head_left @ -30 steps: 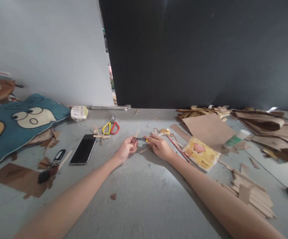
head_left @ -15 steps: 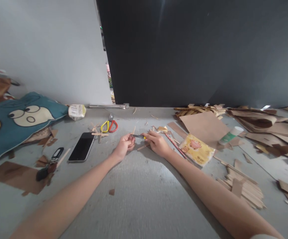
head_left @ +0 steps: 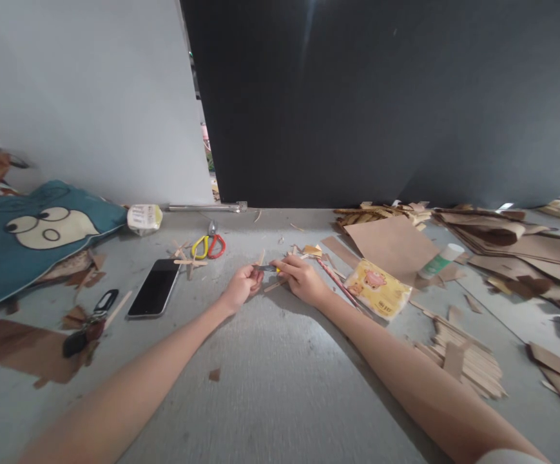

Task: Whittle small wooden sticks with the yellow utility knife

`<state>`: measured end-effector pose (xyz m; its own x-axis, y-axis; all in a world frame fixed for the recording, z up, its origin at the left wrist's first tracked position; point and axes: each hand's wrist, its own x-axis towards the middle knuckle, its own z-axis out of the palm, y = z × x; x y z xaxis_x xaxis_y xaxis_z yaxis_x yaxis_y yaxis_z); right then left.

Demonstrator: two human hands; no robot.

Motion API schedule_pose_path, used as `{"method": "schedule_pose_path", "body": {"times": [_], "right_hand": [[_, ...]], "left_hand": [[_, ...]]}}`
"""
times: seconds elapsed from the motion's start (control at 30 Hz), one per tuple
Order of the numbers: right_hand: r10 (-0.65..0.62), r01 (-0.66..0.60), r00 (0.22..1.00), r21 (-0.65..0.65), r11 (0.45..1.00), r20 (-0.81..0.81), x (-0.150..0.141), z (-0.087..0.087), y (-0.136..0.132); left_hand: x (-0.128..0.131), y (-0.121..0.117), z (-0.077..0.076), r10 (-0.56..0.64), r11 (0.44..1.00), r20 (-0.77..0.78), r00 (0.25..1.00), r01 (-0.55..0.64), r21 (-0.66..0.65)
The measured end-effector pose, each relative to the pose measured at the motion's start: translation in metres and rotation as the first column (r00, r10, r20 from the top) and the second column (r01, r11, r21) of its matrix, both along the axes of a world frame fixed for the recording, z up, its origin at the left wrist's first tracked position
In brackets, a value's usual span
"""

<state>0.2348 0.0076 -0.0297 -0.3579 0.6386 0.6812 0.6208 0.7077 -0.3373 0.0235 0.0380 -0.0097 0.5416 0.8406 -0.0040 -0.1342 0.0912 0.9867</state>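
My right hand (head_left: 301,278) is closed around a small knife (head_left: 266,267) with a yellow handle part, its dark blade pointing left. The blade reaches to the fingertips of my left hand (head_left: 241,285). In that hand, pinched between thumb and fingers, a thin wooden stick (head_left: 261,255) points upward. Blade and stick look to be in contact, though the fingers hide part of them. Another wooden stick (head_left: 274,285) lies on the table between the hands. Left of my left hand, several crossed sticks (head_left: 191,263) lie near the phone (head_left: 154,288).
Pliers (head_left: 208,245) with yellow and red handles lie behind the phone. To the right are a yellow tissue pack (head_left: 377,289), a glue stick (head_left: 441,260), brown card (head_left: 386,243) and a pile of wooden sticks (head_left: 475,361). Keys (head_left: 84,332) and a blue cushion (head_left: 42,225) sit left.
The whole view has shifted slightly. The knife blade looks to be at a slightly different angle against the stick; both hands keep their grips.
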Motion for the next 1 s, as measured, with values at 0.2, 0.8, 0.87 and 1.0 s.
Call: {"method": "schedule_pose_path", "body": {"times": [0.2, 0.8, 0.87, 1.0], "right_hand": [[-0.015, 0.016, 1.0, -0.019, 1.0, 0.019, -0.0009, 0.0011, -0.0013], [-0.034, 0.034, 0.998, 0.004, 0.999, 0.051, -0.0017, 0.0013, -0.0025], [-0.028, 0.027, 0.997, 0.01, 1.0, 0.071, -0.0019, 0.0011, -0.0032], [-0.029, 0.027, 0.996, 0.025, 0.999, 0.079, -0.0032, 0.0011, -0.0028]], "left_hand": [[-0.0003, -0.0011, -0.0008, 0.008, 1.0, 0.035, 0.999, -0.008, -0.003], [-0.0003, -0.002, -0.0031, 0.042, 0.999, -0.014, 0.999, -0.042, 0.017], [0.0005, -0.0016, -0.0049, 0.021, 0.999, -0.081, 0.997, -0.017, 0.044], [0.0011, -0.0011, -0.0061, 0.021, 0.999, -0.103, 0.994, -0.017, 0.039]]}}
